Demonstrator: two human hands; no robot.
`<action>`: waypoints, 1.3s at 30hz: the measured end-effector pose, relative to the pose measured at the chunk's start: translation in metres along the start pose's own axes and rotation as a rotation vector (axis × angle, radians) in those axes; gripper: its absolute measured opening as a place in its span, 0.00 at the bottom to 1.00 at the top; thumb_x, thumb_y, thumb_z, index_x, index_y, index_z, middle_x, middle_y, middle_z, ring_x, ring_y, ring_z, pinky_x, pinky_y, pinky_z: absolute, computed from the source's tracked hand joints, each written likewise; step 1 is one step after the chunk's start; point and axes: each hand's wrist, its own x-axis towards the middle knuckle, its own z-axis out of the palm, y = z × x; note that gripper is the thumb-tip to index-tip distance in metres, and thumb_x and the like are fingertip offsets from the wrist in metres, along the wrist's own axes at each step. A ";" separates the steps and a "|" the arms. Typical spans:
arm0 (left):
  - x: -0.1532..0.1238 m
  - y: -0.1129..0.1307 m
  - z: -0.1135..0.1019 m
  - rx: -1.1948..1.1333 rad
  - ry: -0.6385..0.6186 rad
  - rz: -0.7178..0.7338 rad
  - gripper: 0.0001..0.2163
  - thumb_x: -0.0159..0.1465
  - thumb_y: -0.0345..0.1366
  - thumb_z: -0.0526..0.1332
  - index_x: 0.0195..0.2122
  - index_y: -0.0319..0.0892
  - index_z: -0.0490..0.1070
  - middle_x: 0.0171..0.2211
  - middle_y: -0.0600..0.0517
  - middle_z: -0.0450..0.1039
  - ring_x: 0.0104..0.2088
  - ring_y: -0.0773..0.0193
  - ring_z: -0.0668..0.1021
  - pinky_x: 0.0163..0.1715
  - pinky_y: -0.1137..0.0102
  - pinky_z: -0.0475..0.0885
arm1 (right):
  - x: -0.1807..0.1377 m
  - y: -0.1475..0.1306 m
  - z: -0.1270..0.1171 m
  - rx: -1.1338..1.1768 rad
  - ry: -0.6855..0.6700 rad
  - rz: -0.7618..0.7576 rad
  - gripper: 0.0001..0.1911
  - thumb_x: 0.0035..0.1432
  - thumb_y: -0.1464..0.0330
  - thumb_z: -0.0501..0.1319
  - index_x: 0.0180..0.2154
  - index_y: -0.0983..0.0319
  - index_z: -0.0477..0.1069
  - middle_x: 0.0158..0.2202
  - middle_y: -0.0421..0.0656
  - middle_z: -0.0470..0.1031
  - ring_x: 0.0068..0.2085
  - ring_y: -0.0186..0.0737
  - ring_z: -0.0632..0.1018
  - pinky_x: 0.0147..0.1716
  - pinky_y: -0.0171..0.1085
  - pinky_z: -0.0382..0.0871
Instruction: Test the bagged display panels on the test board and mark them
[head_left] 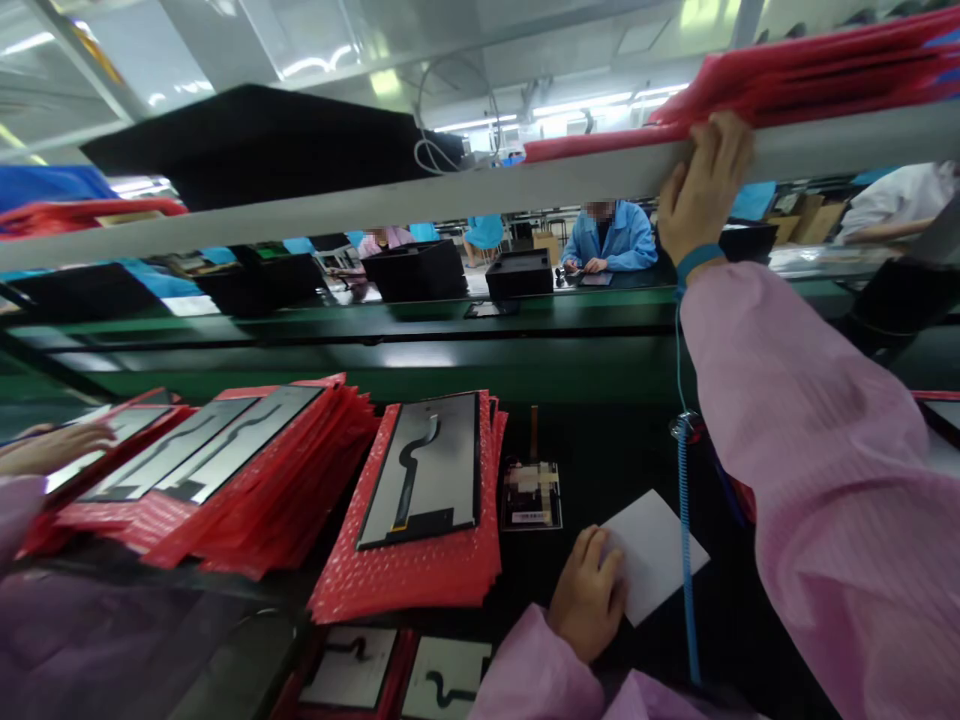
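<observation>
My right hand (706, 180), with a blue wrist strap (697, 260), is raised to the overhead shelf. Its fingers reach up over the shelf's front edge, fingertips against the red bubble-wrap bags (810, 80), thumb apart below. Down on the black table, my left hand (589, 592) has curled fingers at the left edge of a white sheet (654, 555); the fingertips are partly hidden. Left of it, a display panel (427, 465) with a dark flex cable lies face down on stacked red bubble-wrap bags (405, 585). A small circuit-board part (532, 496) lies between that stack and the sheet.
A blue coiled cord (686, 540) hangs from my right wrist strap. More panels (240, 445) on red bags stand at left, where another person's hand (56, 447) reaches. Above runs the grey shelf (360, 210) with a black box (277, 140). A person in blue (619, 240) sits opposite.
</observation>
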 end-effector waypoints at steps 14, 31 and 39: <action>-0.001 -0.003 -0.002 0.037 -0.069 0.012 0.16 0.70 0.35 0.55 0.55 0.39 0.74 0.61 0.38 0.70 0.66 0.48 0.68 0.68 0.45 0.63 | -0.203 -0.032 -0.076 0.389 -0.664 -0.018 0.19 0.68 0.64 0.53 0.56 0.63 0.69 0.45 0.49 0.79 0.44 0.44 0.80 0.47 0.46 0.76; 0.030 -0.041 -0.043 0.399 0.182 -0.759 0.51 0.58 0.54 0.69 0.72 0.32 0.45 0.67 0.26 0.52 0.67 0.31 0.62 0.64 0.42 0.61 | -0.435 -0.020 -0.152 0.021 -1.029 -0.129 0.31 0.69 0.54 0.51 0.64 0.67 0.66 0.66 0.61 0.63 0.64 0.63 0.66 0.57 0.57 0.67; 0.040 -0.035 -0.062 0.372 0.105 -0.726 0.53 0.55 0.39 0.71 0.74 0.40 0.37 0.69 0.29 0.47 0.65 0.32 0.66 0.61 0.45 0.67 | -0.434 -0.053 -0.140 -0.055 -0.995 -0.028 0.32 0.71 0.56 0.48 0.65 0.72 0.64 0.66 0.66 0.61 0.63 0.68 0.65 0.56 0.58 0.65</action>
